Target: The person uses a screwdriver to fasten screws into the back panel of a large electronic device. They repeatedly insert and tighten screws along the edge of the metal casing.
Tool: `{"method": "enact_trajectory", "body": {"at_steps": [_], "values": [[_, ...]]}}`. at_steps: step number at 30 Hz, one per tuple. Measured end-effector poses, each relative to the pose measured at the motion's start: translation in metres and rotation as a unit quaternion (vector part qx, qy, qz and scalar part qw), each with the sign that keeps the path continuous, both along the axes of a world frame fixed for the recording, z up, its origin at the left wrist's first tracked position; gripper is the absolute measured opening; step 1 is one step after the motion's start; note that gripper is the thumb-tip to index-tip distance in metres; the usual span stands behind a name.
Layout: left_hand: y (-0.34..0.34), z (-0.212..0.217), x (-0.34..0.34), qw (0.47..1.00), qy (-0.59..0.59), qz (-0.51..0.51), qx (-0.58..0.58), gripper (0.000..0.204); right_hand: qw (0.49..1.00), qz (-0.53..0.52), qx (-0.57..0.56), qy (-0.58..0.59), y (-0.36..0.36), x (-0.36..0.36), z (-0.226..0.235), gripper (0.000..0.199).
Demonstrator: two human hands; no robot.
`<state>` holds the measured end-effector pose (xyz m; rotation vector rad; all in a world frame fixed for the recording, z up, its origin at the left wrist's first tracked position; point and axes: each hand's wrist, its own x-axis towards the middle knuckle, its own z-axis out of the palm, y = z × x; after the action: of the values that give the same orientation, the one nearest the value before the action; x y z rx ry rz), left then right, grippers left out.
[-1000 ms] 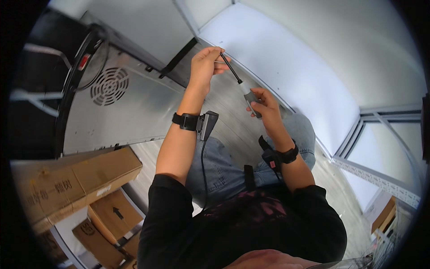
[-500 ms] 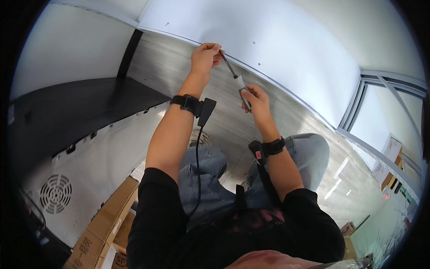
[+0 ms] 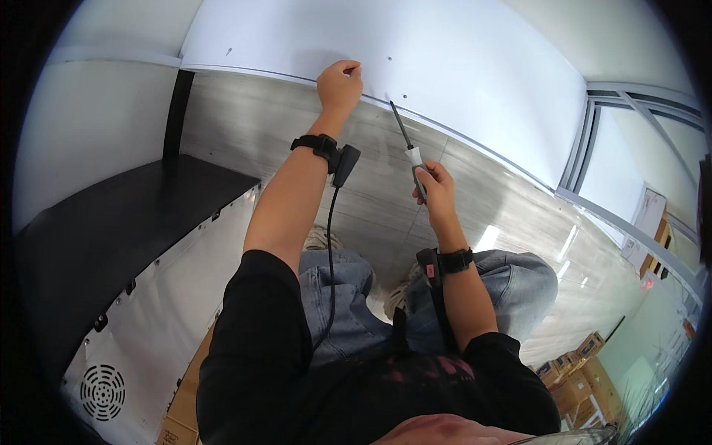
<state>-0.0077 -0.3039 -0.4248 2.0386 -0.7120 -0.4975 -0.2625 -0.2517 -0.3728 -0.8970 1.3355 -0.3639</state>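
Note:
A screwdriver [image 3: 414, 155] with a grey and white handle and a dark shaft is gripped in my right hand [image 3: 436, 187]. Its tip points up and away, close to the lower edge of an upright white panel [image 3: 475, 81]. My left hand [image 3: 340, 85] is in front of that panel, left of the tip and apart from it. Its fingers are curled together in a pinch, and whatever they hold, if anything, is hidden. Two small dark screws or holes, one of them a screw-like dot [image 3: 405, 96], show on the panel above the screwdriver.
On the left stands a cabinet with a black top [image 3: 111, 222] and a perforated round vent [image 3: 103, 392]. Cardboard boxes [image 3: 578, 400] sit at the lower right. A metal frame [image 3: 593, 141] borders the panel's right end. A black cable [image 3: 331, 259] hangs from my left wrist strap.
My left hand has come off the screwdriver shaft and is now apart from it, nearer the panel. The right hand with the screwdriver has dropped slightly. The view has shifted.

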Motion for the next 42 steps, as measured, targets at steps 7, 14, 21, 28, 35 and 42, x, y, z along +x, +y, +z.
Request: {"method": "enact_trajectory", "body": {"at_steps": [7,14,21,28,35,42], "values": [[-0.008,-0.013,-0.006,0.986,-0.144,-0.06,0.053,0.014,1.0,-0.008,-0.005,0.023,0.007,-0.017,-0.001,0.022],[-0.003,-0.013,-0.003,0.999,-0.034,-0.029,0.027,0.02,1.0,-0.003,-0.02,0.021,0.008,-0.022,0.009,0.022],[0.055,0.021,0.018,0.958,0.274,0.072,-0.04,0.027,0.996,0.083,-0.018,0.002,0.006,-0.007,0.039,0.023],[0.14,0.147,0.031,0.897,0.408,0.119,-0.122,0.031,0.966,0.203,-0.003,-0.158,0.023,0.063,0.119,0.029],[0.243,0.295,0.007,0.876,0.386,0.158,-0.245,0.032,0.877,0.375,0.025,-0.299,0.073,0.109,0.227,0.038],[0.305,0.338,-0.016,0.863,0.288,0.233,-0.345,0.032,0.809,0.45,0.001,-0.378,0.119,0.107,0.265,0.042]]}}
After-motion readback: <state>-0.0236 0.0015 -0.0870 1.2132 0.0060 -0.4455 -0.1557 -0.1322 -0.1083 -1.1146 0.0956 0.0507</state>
